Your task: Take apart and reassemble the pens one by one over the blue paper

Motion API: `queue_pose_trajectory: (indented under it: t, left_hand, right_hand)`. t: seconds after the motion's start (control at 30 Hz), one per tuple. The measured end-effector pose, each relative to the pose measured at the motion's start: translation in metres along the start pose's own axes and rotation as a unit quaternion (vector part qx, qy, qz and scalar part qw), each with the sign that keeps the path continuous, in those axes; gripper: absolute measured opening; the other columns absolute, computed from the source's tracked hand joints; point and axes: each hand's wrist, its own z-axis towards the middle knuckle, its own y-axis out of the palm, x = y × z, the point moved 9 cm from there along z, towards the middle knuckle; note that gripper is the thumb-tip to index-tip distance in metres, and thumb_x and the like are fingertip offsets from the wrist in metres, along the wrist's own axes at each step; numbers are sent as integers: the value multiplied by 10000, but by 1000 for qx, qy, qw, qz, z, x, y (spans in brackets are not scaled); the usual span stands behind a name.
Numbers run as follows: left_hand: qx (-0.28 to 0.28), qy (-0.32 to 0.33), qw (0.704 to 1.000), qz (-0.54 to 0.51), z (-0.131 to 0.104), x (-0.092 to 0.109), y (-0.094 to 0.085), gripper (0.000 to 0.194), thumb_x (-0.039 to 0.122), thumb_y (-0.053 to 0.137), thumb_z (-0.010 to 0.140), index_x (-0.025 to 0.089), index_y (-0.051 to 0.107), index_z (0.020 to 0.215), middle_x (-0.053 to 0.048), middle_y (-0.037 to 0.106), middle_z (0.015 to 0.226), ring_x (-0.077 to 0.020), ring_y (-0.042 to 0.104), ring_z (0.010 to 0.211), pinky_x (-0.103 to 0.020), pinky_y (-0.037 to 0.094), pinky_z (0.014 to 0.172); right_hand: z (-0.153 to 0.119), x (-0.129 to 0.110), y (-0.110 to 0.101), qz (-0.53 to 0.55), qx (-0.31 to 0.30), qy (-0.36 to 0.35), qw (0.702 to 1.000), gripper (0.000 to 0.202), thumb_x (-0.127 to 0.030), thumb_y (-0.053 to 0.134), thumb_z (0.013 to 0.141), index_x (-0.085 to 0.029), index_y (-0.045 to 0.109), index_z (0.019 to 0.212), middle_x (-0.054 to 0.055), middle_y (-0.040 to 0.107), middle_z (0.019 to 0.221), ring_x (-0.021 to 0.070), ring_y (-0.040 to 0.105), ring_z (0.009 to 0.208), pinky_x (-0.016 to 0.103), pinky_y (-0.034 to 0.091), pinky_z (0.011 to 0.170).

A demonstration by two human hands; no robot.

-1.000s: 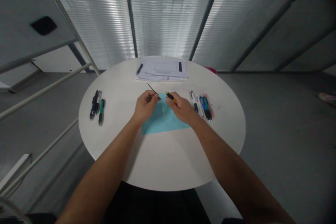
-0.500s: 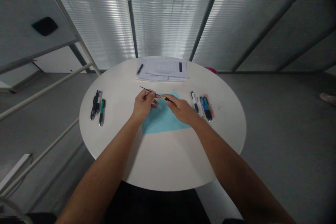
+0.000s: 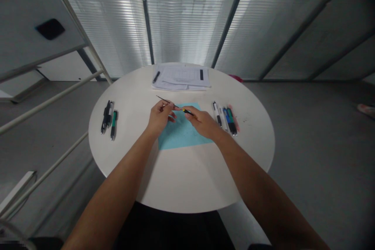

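Observation:
Above a light blue sheet (image 3: 184, 134), my left hand (image 3: 160, 116) pinches a thin dark rod (image 3: 162, 98) that points up and to the left. Close beside it on the right, my right hand (image 3: 201, 120) is closed on a short black piece with a yellow end (image 3: 187, 111). The tips of both hands nearly meet over the sheet's top edge. Whether the rod and the black piece touch is too small to tell.
On the round white table (image 3: 187, 187), dark and green pens (image 3: 113, 125) lie at the left. Several pens (image 3: 230, 120) lie to the right of the sheet. A paper stack (image 3: 181, 77) with a black pen (image 3: 156, 77) sits at the back. A metal rail (image 3: 52, 99) stands left.
The thin rod has shifted very slightly to the right. Both hands keep nearly the same place and grip.

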Motion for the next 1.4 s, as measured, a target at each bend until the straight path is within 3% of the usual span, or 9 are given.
queue_pose_trajectory:
  t: [0.23,0.4,0.7,1.0,1.13,1.2,1.27,1.4]
  left_hand:
    - [-32,-10,999,40,-1,-3,5,277,406,658,762,150,590,843,-75,706,886,-101,585,558,-240,503,481]
    - [-62,-9,995,74,-1,-7,11,258,397,667,753,142,632,774,-40,659,750,-98,562,544,-232,490,475]
    - [-89,-14,993,80,-3,-6,17,285,403,705,719,141,659,822,-19,640,726,-82,528,514,-223,440,469]
    - [-30,-2,999,42,2,-4,-6,195,309,592,738,154,680,817,-8,588,632,-81,466,471,-215,333,430]
    - [36,34,995,84,6,2,-24,183,261,529,722,165,672,782,-7,567,609,-98,455,484,-231,330,459]
    - [101,70,975,184,7,8,-39,200,239,498,735,173,675,800,-20,596,660,-127,513,572,-258,402,551]
    - [164,108,923,330,7,16,-50,249,204,476,749,183,688,878,-42,638,783,-166,566,715,-315,454,711]
    - [127,81,818,556,12,6,-48,423,160,503,755,204,671,1141,-116,622,1119,-266,531,1051,-424,400,933]
  right_hand:
    - [1,-1,1,12,-5,-9,1000,373,-382,380,958,-218,553,1245,22,635,793,137,537,651,242,361,622]
    - [1,-4,2,9,-4,-21,1000,373,-411,372,961,-223,552,1229,26,641,849,132,532,649,244,359,623]
    - [2,1,0,20,28,-8,999,362,-486,372,952,-213,572,1082,-10,575,694,125,492,583,241,328,576]
    - [-1,14,-31,156,199,5,967,345,-495,297,974,-232,498,1070,-45,453,602,110,439,513,241,349,522]
    - [-2,17,-40,172,227,11,958,337,-500,288,975,-245,488,1067,-37,463,624,111,429,507,244,340,497]
    - [-3,17,-42,156,227,9,961,336,-494,294,976,-242,495,1070,-32,470,633,116,450,534,247,354,516]
    - [-2,16,-40,124,214,5,969,333,-479,303,978,-234,504,1083,-29,480,642,121,475,564,251,370,548]
    - [0,15,-32,50,164,0,985,338,-456,313,979,-214,514,1103,-24,507,661,128,504,594,266,380,600]
